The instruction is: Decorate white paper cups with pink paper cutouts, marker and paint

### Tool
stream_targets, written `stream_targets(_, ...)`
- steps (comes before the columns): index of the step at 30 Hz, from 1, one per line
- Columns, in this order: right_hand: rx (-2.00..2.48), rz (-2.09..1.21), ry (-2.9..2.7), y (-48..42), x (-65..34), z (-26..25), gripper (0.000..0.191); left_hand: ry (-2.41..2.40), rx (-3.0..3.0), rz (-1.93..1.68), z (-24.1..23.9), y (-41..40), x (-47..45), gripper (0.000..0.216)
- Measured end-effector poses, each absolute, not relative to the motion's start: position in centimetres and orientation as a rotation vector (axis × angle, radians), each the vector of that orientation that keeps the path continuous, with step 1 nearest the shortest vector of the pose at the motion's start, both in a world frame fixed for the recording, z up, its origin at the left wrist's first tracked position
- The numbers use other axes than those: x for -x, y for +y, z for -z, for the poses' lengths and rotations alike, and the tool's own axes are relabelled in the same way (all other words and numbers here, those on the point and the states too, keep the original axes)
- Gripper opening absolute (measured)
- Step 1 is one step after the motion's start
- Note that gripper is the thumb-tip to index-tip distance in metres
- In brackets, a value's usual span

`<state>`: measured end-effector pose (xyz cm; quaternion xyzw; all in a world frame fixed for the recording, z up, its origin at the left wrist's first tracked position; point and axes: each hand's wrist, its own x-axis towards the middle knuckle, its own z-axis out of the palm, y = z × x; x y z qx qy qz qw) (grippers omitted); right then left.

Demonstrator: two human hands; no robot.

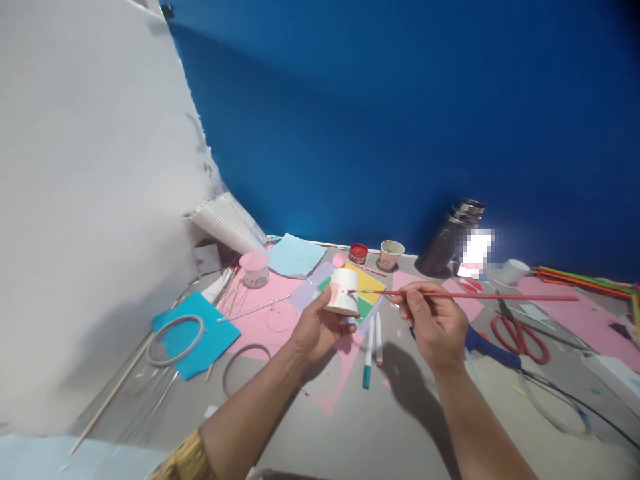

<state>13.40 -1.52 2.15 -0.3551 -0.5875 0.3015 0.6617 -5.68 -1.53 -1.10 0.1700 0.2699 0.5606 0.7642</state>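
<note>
My left hand [320, 330] is closed around a white paper cup [344, 293], which is held upside down above the table. Faint reddish paint marks show on the cup's side. In my right hand [437, 323] is a thin paintbrush [480, 295] with a long red handle, pinched between thumb and fingers. Its tip touches or nearly touches the cup's side. Behind the cup stands a small open jar of red paint [358, 253]. A patterned paper cup [391, 255] is to the right of that jar.
A dark flask [447, 243] stands against the blue wall. Red-handled scissors [520, 339] and a blue glue gun [493, 348] lie right. Two markers [369, 353] lie below the cup. At left are stacked plastic cups [230, 223], a grey ring [176, 340] and blue paper [220, 333].
</note>
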Motion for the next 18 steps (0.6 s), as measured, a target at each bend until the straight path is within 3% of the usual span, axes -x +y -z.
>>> stream_targets(18, 0.801, -0.675, -1.233, -1.30, -13.38, -2.06, 0.016, 0.477, -0.254, -1.186, 0.76, -1.34, 5.86, 0.048)
